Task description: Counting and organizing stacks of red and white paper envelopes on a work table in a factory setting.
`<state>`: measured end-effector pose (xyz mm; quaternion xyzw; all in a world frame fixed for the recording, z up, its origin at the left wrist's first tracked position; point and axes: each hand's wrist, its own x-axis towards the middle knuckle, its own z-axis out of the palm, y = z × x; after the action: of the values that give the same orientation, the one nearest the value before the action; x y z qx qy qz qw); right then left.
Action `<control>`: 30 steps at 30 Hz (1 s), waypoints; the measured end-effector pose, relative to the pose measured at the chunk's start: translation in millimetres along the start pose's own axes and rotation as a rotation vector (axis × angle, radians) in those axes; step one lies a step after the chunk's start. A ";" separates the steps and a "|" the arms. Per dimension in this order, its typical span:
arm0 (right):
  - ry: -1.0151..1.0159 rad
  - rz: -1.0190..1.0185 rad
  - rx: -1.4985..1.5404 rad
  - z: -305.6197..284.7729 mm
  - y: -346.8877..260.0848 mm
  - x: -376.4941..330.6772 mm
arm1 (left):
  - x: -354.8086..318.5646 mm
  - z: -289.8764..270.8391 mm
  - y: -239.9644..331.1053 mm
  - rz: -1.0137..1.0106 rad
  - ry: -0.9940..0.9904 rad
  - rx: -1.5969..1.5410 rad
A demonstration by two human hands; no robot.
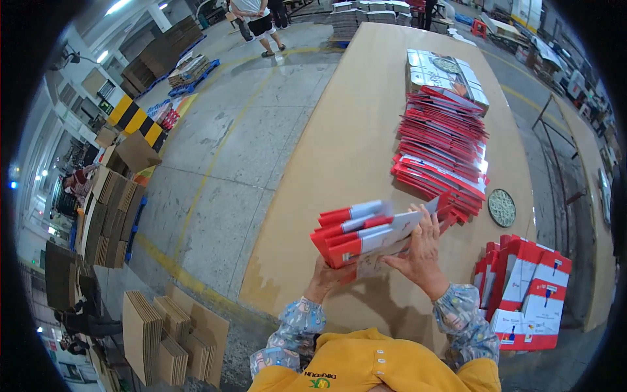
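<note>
A small bundle of flat red-and-white cartons [356, 240] is held up above the table in front of me. My left hand [324, 277] is closed round its lower left end, its fingers partly hidden behind the cartons. At the right end my right hand [423, 251] grips the cartons, fingers over the upper edge and thumb below. Just beyond that hand, a long fanned-out row of similar red cartons [441, 147] lies on the table. To the right, near the table's edge, another stack of red-and-white cartons [539, 297] stands tilted.
The long tan table [326, 150] runs away from me. A strapped bundle of printed sheets [444, 68] lies beyond the row. A round dark-rimmed dish [501, 208] is by the right edge. Brown cardboard stacks [171, 340] stand on the left floor. A person [258, 19] stands far off.
</note>
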<state>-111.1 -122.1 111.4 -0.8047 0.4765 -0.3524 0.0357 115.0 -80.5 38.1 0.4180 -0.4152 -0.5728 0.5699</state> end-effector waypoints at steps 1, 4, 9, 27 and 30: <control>0.000 -0.009 -0.002 1.3 -1.5 -1.6 | -1.9 -12.1 -16.0 0.025 -0.072 0.019; -0.096 -0.043 -0.097 18.5 6.2 -20.7 | -11.5 -34.3 -42.4 -0.378 -0.185 -0.766; -0.319 -0.012 -0.040 28.4 10.7 -40.9 | -13.8 -11.7 -31.2 -0.224 -0.253 -0.513; -0.122 -0.195 0.017 51.7 24.8 -11.9 | 12.2 9.6 -35.9 -0.048 -0.116 0.035; -0.086 -0.148 -0.062 63.9 23.0 -18.7 | 25.3 -2.1 -73.2 0.144 -0.003 0.306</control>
<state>-95.3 -137.6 44.5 -0.8528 0.4245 -0.3041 0.0051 94.6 -105.4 -32.3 0.4685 -0.5272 -0.4611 0.5385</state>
